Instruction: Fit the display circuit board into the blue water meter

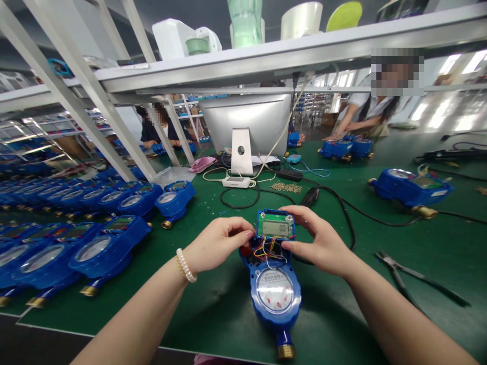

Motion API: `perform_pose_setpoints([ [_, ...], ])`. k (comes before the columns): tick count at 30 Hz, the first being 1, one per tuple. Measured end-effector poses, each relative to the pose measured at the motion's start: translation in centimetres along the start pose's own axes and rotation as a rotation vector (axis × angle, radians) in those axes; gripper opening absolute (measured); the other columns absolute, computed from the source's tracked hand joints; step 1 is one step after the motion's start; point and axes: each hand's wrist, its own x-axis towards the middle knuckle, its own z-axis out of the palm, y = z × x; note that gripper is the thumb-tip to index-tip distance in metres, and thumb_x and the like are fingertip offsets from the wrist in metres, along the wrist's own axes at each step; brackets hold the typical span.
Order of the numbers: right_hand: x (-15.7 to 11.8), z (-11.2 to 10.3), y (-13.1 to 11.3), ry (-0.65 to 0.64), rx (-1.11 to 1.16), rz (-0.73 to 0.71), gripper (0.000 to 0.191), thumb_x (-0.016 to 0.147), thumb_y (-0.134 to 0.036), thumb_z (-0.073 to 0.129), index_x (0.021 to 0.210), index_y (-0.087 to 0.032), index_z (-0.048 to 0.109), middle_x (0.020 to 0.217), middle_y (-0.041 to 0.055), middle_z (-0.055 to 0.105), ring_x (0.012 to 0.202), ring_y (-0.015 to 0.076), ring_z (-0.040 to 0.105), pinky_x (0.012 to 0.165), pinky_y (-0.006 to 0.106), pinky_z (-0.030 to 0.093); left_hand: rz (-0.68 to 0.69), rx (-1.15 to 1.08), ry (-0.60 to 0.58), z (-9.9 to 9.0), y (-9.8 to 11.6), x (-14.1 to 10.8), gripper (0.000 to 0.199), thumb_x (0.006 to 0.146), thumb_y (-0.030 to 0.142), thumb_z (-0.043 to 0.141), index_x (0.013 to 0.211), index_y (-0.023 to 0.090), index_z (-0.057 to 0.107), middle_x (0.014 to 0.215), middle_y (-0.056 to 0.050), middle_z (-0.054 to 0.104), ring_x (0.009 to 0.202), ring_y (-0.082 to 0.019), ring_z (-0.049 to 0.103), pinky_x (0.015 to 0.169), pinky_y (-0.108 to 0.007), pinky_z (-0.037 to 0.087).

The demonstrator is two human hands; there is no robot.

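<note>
Both hands pinching LCD module (275, 226) reading "00", left hand (216, 243), right hand (317, 241), over blue water meter (274, 289).

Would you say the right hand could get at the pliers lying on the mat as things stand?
Probably yes: the pliers lie uncovered on the green mat beside the right forearm, but the right hand now grips the circuit board and must release it.

Can't really see under the display board (275, 226) on the blue water meter (275, 284), since the left hand (216, 243) and right hand (319, 241) cover its side edges and part of the wires (268, 251). Dial digits are too small to read. The rows of meters (57, 238) run off the left edge. Both co-workers' faces are blurred, and the pliers (411, 279) are partly behind the right forearm.
</note>
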Motion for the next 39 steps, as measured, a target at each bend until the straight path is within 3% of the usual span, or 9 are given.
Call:
perform_pose_setpoints([
  [4, 0.2, 0.2, 0.4, 0.028, 0.053, 0.058, 0.056, 0.072, -0.033, 0.074, 0.121, -0.021, 0.051, 0.120, 0.0092, 0.059, 0.112, 0.0254, 0.058, 0.100, 0.045, 0.046, -0.040, -0.222, 0.106, 0.9, -0.7, -0.7, 0.009, 0.079, 0.025, 0.063, 0.083, 0.018, 0.060, 0.081, -0.002, 0.062, 0.072, -0.014, 0.059, 0.066, -0.027, 0.049],
  [9, 0.0, 0.9, 0.3, 0.076, 0.118, 0.068, 0.055, 0.071, -0.033, 0.075, 0.119, -0.020, 0.051, 0.120, 0.0092, 0.058, 0.111, 0.0243, 0.059, 0.100, 0.043, 0.047, -0.032, -0.183, 0.205, 2.2, -1.3, -1.5, 0.015, 0.077, 0.030, 0.066, 0.082, 0.017, 0.070, 0.107, -0.010, 0.057, 0.089, -0.021, 0.059, 0.072, -0.032, 0.051],
  [18, -0.4, 1.8, 0.7, 0.151, 0.142, 0.066, 0.053, 0.070, -0.029, 0.076, 0.117, -0.021, 0.052, 0.120, 0.0080, 0.057, 0.109, 0.0235, 0.059, 0.100, 0.041, 0.048, -0.030, -0.107, 0.467, 4.9, -1.7, -1.8, 0.014, 0.070, 0.030, 0.074, 0.081, 0.021, 0.072, 0.101, -0.005, 0.055, 0.089, -0.018, 0.056, 0.073, -0.029, 0.046],
  [29, -0.4, 1.9, 0.4, 0.168, 0.142, 0.056, 0.053, 0.069, -0.028, 0.076, 0.116, -0.021, 0.052, 0.117, 0.0086, 0.059, 0.106, 0.0245, 0.060, 0.097, 0.043, 0.050, -0.112, -0.184, 0.475, 5.4, -1.0, -1.2, 0.016, 0.066, 0.034, 0.076, 0.067, 0.019, 0.071, 0.098, -0.005, 0.051, 0.085, -0.018, 0.056, 0.068, -0.027, 0.048],
  [39, -0.4, 2.2, 0.2, 0.156, 0.206, 0.109, 0.052, 0.070, -0.026, 0.075, 0.117, -0.020, 0.053, 0.118, 0.0086, 0.058, 0.102, 0.0228, 0.062, 0.093, 0.039, 0.053, -0.104, -0.049, 0.321, 4.8, -0.4, -1.3, 0.013, 0.074, 0.027, 0.067, 0.065, 0.017, 0.069, 0.101, -0.007, 0.051, 0.096, -0.021, 0.055, 0.071, -0.027, 0.047],
])
